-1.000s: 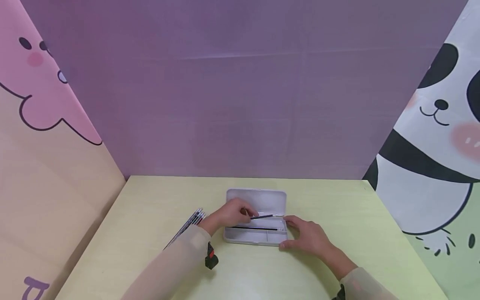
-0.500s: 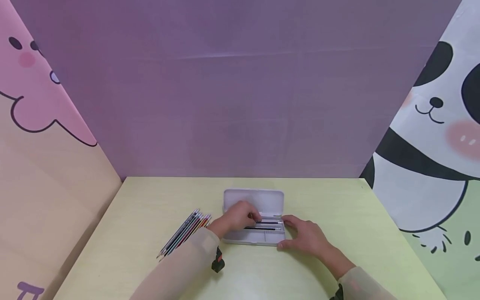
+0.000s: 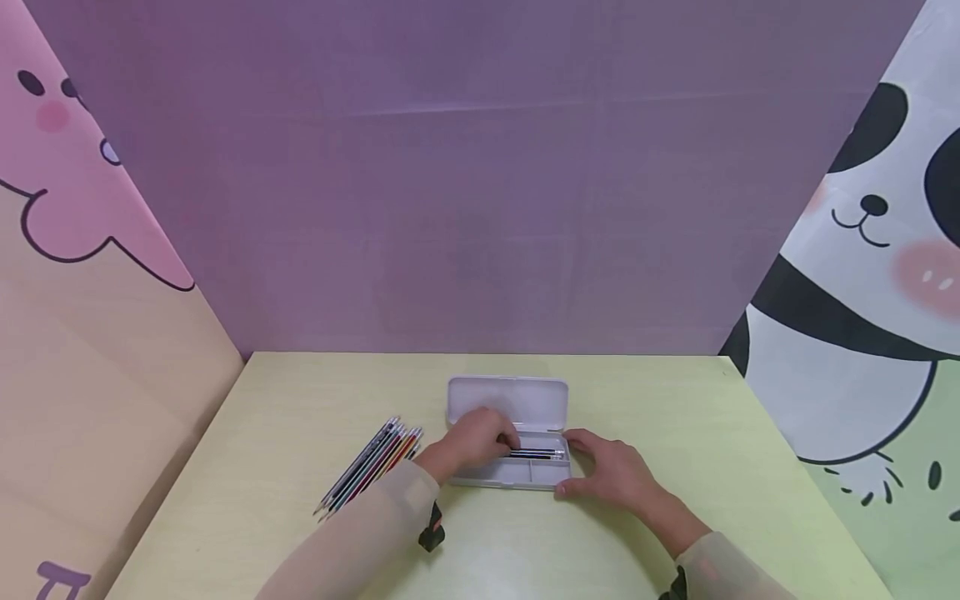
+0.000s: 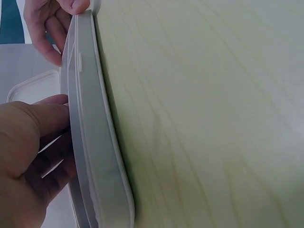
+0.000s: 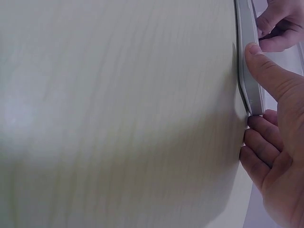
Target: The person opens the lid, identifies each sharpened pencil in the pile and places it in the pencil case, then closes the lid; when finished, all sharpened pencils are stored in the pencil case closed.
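A white pencil case (image 3: pixel 547 475) lies open on the table, its lid tipped back away from me. Dark pencils (image 3: pixel 538 454) lie side by side lengthwise in its rear compartment. My left hand (image 3: pixel 476 437) reaches into the case with curled fingers and pinches one of them at its left part; the fingertips partly hide it. At the case's right end my right hand (image 3: pixel 618 477) grips the body, thumb at the front corner (image 5: pixel 254 102) and fingers at the back. In the left wrist view the case's front wall (image 4: pixel 95 104) hides the pencils.
To the left, a bundle of several coloured pencils (image 3: pixel 367 467) lies slanted on the table (image 3: pixel 637 400), partly beside the left sleeve. The case has small front compartments with a divider. A purple backdrop (image 3: pixel 480 208) stands behind the table, with printed panels on both sides.
The left hand has lowered its pencil into the case's rear compartment and shifted it toward the front, against the pencil lying there. The right hand stays on the case's right end.
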A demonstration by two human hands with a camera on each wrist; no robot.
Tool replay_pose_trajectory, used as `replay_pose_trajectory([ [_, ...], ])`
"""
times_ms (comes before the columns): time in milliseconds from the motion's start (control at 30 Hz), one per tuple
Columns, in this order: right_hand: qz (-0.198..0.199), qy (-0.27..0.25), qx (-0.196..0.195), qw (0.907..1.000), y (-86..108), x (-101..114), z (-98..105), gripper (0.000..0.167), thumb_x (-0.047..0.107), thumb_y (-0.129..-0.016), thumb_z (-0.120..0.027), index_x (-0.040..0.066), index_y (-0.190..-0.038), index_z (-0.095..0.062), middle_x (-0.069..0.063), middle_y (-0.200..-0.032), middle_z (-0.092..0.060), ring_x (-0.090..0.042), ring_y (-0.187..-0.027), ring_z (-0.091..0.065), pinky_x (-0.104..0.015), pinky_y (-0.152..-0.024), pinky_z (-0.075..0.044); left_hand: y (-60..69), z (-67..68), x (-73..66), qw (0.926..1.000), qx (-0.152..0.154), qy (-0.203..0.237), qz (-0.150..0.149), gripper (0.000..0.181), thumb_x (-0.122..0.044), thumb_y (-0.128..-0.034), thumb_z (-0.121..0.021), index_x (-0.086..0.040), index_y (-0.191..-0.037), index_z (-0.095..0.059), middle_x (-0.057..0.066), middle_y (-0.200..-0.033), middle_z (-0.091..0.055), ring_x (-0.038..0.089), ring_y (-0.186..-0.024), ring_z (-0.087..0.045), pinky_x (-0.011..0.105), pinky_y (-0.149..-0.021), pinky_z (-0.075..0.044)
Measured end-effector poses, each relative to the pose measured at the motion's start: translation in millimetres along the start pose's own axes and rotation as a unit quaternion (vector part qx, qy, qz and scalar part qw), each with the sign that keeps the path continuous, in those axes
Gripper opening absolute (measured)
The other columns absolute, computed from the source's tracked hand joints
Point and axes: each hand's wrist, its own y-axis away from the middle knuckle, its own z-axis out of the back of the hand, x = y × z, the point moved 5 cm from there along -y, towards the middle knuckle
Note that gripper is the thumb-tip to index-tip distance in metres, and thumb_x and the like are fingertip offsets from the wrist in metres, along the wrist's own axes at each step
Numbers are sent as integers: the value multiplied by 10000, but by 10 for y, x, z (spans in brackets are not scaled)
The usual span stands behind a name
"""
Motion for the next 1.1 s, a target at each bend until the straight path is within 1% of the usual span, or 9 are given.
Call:
replay_pose_trajectory([
  [67, 4, -16, -18, 10000, -1, 2, 0, 924, 649, -643, -878, 192, -1398, -601, -37, -1316, -709, -339, -1083, -701, -512, -900, -538, 8, 7, 3, 10000, 13, 30, -29, 125, -106, -907, -766, -204, -941, -835, -116, -947, -776, 18, -897, -645, 197, -870, -501],
  [167, 21, -53, -28, 10000, 4, 9, -1, 915, 641, -643, -882, 192, -1391, -605, -45, -1308, -713, -338, -1073, -704, -514, -893, -540, 22, 21, 19, 9997, 61, 255, -22, 102, -125, -918, -759, -191, -947, -831, -104, -940, -776, 10, -886, -640, 195, -860, -501],
  [300, 36, -56, -42, 10000, 6, 17, 1, 905, 636, -645, -883, 196, -1387, -608, -46, -1298, -717, -332, -1053, -708, -509, -884, -541, 47, 33, 47, 9985, 182, 508, 91, 99, -139, -930, -751, -179, -979, -826, -92, -954, -773, -6, -871, -618, 187, -849, -497],
  [533, 38, -33, -60, 10000, -1, 22, 6, 912, 641, -643, -882, 196, -1389, -606, -49, -1298, -717, -330, -1057, -707, -505, -882, -543, 97, 57, 54, 9979, 336, 496, 252, 105, -158, -941, -746, -173, -1008, -825, -98, -953, -765, -5, -844, -597, 187, -819, -496],
  [633, 41, -23, -66, 10000, -2, 21, 4, 911, 638, -641, -885, 193, -1387, -608, -49, -1296, -718, -328, -1056, -708, -503, -879, -544, 125, 68, 54, 9976, 325, 563, 227, 115, -160, -947, -736, -169, -1023, -822, -100, -964, -763, -5, -850, -600, 182, -809, -497],
  [733, 43, -22, -68, 10000, 2, 23, 6, 911, 633, -637, -890, 191, -1384, -611, -48, -1292, -720, -325, -1051, -709, -500, -878, -544, 168, 120, 52, 9965, 238, 776, 198, 127, -140, -944, -729, -142, -1037, -817, -73, -985, -766, 15, -863, -623, 185, -802, -508],
  [800, 47, -21, -51, 10000, 3, 24, 9, 914, 632, -636, -891, 186, -1383, -611, -50, -1293, -719, -325, -1055, -708, -501, -880, -544, 211, 169, 62, 9946, 184, 992, 262, 140, -135, -942, -733, -126, -1058, -811, -59, -1003, -766, 27, -876, -633, 192, -801, -515],
  [933, 63, 27, 6, 10000, -2, 53, 18, 922, 630, -627, -897, 174, -1378, -617, -57, -1285, -723, -333, -1050, -707, -509, -884, -544, 340, 273, 170, 9885, 73, 1424, 498, 166, -161, -941, -741, -133, -1094, -800, -93, -986, -749, 29, -876, -631, 213, -787, -522],
  [1100, 132, 148, -24, 9998, -15, 69, 46, 917, 626, -619, -902, 167, -1365, -630, -62, -1240, -738, -316, -1007, -706, -503, -862, -547, 571, 484, 326, 9819, -138, 1791, 605, 195, -197, -944, -738, -135, -1124, -782, -111, -971, -730, 69, -888, -629, 258, -759, -535],
])
